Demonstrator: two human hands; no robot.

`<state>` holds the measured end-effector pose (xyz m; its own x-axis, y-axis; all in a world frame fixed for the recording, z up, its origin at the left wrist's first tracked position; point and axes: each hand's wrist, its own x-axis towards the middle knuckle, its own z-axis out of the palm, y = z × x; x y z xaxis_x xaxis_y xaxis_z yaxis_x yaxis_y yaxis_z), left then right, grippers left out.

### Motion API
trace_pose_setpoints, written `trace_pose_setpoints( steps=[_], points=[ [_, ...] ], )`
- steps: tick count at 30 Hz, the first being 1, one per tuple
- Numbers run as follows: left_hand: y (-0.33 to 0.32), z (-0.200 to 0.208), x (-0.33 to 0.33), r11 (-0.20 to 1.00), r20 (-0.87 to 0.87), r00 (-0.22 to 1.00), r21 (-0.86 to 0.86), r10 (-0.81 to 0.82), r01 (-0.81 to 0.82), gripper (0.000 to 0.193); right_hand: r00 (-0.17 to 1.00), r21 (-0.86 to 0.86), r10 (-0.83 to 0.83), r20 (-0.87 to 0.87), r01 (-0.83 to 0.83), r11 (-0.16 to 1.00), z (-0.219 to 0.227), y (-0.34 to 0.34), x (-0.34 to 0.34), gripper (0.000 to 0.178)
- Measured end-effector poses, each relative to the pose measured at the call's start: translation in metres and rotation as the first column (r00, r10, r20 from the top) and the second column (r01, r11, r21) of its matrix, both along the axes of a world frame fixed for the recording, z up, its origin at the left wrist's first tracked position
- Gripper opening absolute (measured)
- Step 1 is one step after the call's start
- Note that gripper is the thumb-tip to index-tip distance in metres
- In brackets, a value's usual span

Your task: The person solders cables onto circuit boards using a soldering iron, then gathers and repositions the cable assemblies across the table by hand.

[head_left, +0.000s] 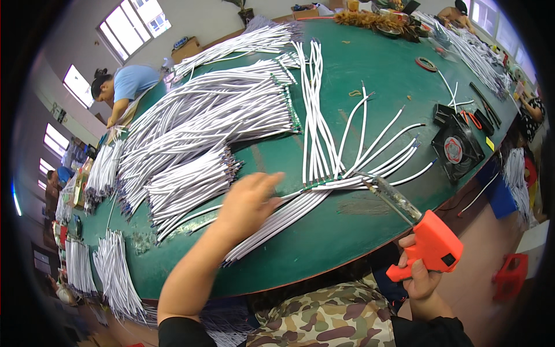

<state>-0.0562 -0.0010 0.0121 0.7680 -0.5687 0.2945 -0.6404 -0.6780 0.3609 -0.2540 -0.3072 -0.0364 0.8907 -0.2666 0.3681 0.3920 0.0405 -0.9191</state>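
Observation:
In my right hand is an orange soldering gun, fingers wrapped round its grip. Its metal barrel slants up and left, with the tip close to a fan of white cables. My left hand hovers over the green table, fingers stretched and apart, thumb below. White cables run behind and beneath this hand, and I see none gripped. To its right, a small green strip lies where several cables meet. From there one bundle reaches away from me, and another comes toward the near edge.
Large heaps of white cables cover the table's left. A black fan and red-handled scissors lie at the right, with a tape roll farther back. A person in blue bends over the far left edge.

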Motion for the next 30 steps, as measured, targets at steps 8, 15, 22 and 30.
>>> trace_pose_setpoints(
  steps=[8, 15, 22, 30],
  points=[
    [-0.035, -0.011, 0.027, 0.981, -0.160, 0.969, -0.083, -0.189, 0.178, 0.022, 0.999, -0.006, 0.001, -0.033, -0.001, 1.000, -0.010, -0.023, -0.012, 0.052],
    [-0.054, 0.005, 0.028, 0.949, 0.048, 0.948, 0.039, -0.315, 0.313, 0.015, 0.997, 0.065, -0.077, -0.014, 0.078, 0.995, -0.006, -0.028, -0.009, 0.041],
    [-0.064, 0.019, 0.049, 0.846, -0.081, 0.919, 0.364, -0.387, 0.389, 0.008, 0.995, 0.027, -0.096, -0.002, 0.096, 0.995, -0.006, -0.037, -0.015, 0.039],
    [-0.076, 0.048, 0.086, 0.735, -0.434, 0.797, 0.351, -0.421, 0.580, 0.006, 0.993, 0.023, -0.118, 0.004, 0.118, 0.993, 0.001, -0.042, -0.021, 0.039]
  ],
)
